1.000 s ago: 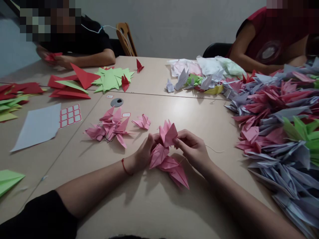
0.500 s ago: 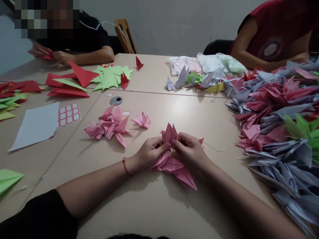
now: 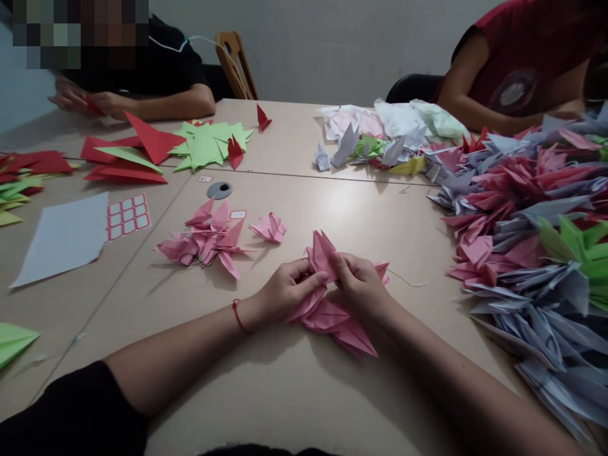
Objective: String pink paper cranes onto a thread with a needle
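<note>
Head view: a pink paper crane (image 3: pixel 323 255) is pinched between the thumb and fingers of the left hand (image 3: pixel 284 290) and right hand (image 3: pixel 361 282), nearer the wearer than the grey cable-hole cover (image 3: pixel 219 190) and right of it. More pink folds (image 3: pixel 327 315) lie just below the hands, on the table (image 3: pixel 266 392). Nearer than the cover sits a pink cluster (image 3: pixel 209 237); a single pink crane (image 3: pixel 270 229) lies to its near right. The sticker sheet (image 3: pixel 128 216) is left of the cover, green papers (image 3: pixel 213 144) beyond it, and a mixed heap (image 3: pixel 517 209) of folded paper well to its right.
</note>
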{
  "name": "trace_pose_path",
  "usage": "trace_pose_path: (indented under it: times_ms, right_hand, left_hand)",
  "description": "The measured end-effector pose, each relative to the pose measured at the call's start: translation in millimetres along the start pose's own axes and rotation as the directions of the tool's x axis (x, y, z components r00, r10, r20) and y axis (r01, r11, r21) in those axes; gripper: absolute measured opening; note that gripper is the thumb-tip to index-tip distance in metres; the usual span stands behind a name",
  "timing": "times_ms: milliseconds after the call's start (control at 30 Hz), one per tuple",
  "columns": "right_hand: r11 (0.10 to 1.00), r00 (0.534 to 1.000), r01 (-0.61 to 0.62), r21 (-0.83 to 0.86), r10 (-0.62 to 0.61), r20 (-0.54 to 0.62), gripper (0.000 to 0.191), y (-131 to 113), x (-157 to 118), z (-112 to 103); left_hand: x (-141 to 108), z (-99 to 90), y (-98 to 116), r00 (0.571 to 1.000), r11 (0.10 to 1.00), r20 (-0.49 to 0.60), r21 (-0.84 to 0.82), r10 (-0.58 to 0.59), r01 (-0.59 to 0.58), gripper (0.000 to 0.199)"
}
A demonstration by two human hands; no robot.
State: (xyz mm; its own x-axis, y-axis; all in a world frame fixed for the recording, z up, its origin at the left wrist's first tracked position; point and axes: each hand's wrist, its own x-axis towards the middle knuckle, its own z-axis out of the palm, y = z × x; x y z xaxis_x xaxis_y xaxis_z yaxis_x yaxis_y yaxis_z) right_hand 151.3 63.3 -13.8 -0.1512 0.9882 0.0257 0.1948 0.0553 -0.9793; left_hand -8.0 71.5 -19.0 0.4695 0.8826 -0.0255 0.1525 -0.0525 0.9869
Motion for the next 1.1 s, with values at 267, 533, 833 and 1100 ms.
trace_pose_path:
  times_ms: [267, 533, 833, 1100]
  right_hand:
    - [0.966, 0.984, -0.158, 0.206, 0.136, 0.117, 0.036, -10.4, 4.3, -11.9]
    - [0.912, 0.922, -0.291, 0.288, 0.188, 0.337, 0.022, -24.0, 29.2, -46.5]
    - [0.980, 0.991, -0.123, -0.155, 0.112, -0.076, 0.036, -20.3, 41.6, -35.9]
    - [0.922, 0.967, 0.251, -0.294, -0.249, 0.042, 0.015, -8.0, -6.9, -24.1]
  left_hand:
    - [3.8, -2.6, -2.0, 0.998, 0.966, -0.003, -0.253, -0.056, 0.054, 0.027]
    - [8.7, -6.5, 0.9, 0.986, 0.778, 0.081, -0.606, -0.147, 0.166, 0.036]
    - [15.9, -11.0, -0.4, 0.952, 0.697, -0.040, -0.691, -0.303, 0.193, 0.016]
    - [19.8, -15.3, 2.2, 0.949, 0.560, 0.087, -0.789, -0.304, 0.252, 0.032]
